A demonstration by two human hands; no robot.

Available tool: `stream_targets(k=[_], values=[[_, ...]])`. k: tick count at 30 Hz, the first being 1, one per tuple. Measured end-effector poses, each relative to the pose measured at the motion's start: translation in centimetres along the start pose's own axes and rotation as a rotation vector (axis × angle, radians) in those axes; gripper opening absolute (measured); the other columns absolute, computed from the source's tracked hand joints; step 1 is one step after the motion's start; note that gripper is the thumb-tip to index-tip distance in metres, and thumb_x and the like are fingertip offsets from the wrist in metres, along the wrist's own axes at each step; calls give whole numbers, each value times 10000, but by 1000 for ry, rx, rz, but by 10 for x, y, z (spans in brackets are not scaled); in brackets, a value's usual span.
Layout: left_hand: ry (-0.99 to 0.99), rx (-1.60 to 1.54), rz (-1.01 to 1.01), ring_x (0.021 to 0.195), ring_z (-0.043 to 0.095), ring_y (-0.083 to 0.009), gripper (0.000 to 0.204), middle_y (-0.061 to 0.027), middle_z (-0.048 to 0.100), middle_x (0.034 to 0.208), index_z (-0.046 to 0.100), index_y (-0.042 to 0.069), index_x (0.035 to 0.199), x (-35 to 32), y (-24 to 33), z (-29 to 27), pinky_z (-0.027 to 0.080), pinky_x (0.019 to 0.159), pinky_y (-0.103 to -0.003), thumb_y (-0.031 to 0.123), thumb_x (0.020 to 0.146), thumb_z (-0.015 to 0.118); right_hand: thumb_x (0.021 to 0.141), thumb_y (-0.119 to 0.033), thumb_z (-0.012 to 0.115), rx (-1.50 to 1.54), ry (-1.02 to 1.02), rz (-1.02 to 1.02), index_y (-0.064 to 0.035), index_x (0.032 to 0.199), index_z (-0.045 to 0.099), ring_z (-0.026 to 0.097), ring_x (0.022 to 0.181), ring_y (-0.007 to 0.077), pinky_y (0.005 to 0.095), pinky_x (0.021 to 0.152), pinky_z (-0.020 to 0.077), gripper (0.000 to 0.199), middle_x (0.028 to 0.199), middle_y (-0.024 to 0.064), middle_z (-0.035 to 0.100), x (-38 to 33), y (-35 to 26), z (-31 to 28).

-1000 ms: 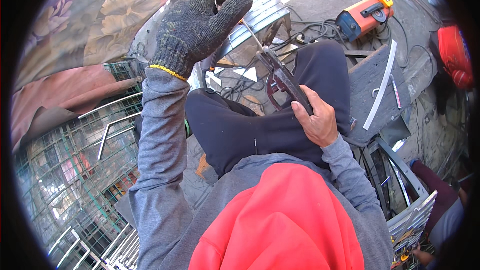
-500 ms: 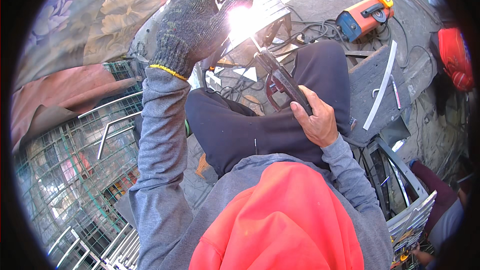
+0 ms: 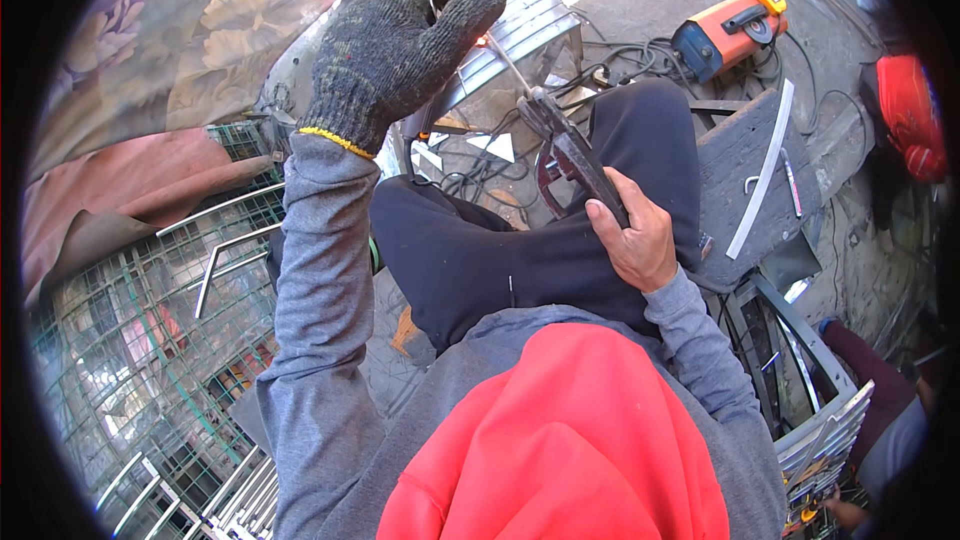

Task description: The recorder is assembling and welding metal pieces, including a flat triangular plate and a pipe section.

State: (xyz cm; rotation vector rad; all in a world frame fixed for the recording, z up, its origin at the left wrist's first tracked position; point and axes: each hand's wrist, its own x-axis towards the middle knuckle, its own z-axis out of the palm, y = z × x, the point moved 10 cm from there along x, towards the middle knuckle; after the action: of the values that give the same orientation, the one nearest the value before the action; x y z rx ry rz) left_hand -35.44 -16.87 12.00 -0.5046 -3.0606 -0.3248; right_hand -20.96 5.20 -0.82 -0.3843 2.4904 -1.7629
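Observation:
My left hand, in a dark knitted glove, is raised with thumb and fingers pinched on a thin metal piece against a slatted metal frame. My bare right hand grips a dark welding electrode holder resting over my knee. Its thin electrode rod points up to the left, and its tip glows orange right beside the gloved fingertips. My dark trousers and red hood fill the lower middle.
An orange welding machine with black cables sits at the top right. Wire mesh panels lie on the left. A grey board carrying a white strip is on the right. Another person's sleeve shows at the lower right.
Half a second ago a bright white arc flared at the electrode tip; now only a small orange glow is left. Both hands have held their places.

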Motion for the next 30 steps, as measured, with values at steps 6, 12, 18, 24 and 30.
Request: stream_targets(k=[6,12,18,24,30], values=[[-73,87,24,981,698,-354,273,-116,663,1155,635,143,1230,-1,4,5,584,781,-442,166,959,604,939,-199,739,-21,-30,12,37,1258,617,741,870,325,371,764,578,416,1004,215,724,1,-1,2],[-92,159,23,978,695,-355,255,-121,667,1136,628,137,1228,1,-2,12,581,777,-441,197,981,603,941,-210,736,-17,-25,-15,34,1259,620,743,871,328,374,756,580,417,995,212,724,1,-2,3],[-99,137,7,998,693,-358,249,-129,676,1140,636,135,1226,1,-1,12,577,806,-446,236,1004,587,945,-219,731,-19,-31,-16,26,1254,618,741,876,341,385,761,579,410,990,212,724,1,-2,3],[37,-15,-24,958,713,-356,414,-161,705,1048,687,123,1148,1,-4,3,565,820,-464,467,966,545,950,-224,724,-26,-41,-10,13,1256,614,737,900,371,406,771,580,403,1001,225,723,1,-2,5],[5,-51,-74,864,703,-283,303,-74,709,986,694,170,1151,1,6,-11,557,762,-402,380,951,604,947,-195,727,20,-1,17,50,1261,610,744,896,332,370,783,579,416,1012,227,724,0,2,-2]])
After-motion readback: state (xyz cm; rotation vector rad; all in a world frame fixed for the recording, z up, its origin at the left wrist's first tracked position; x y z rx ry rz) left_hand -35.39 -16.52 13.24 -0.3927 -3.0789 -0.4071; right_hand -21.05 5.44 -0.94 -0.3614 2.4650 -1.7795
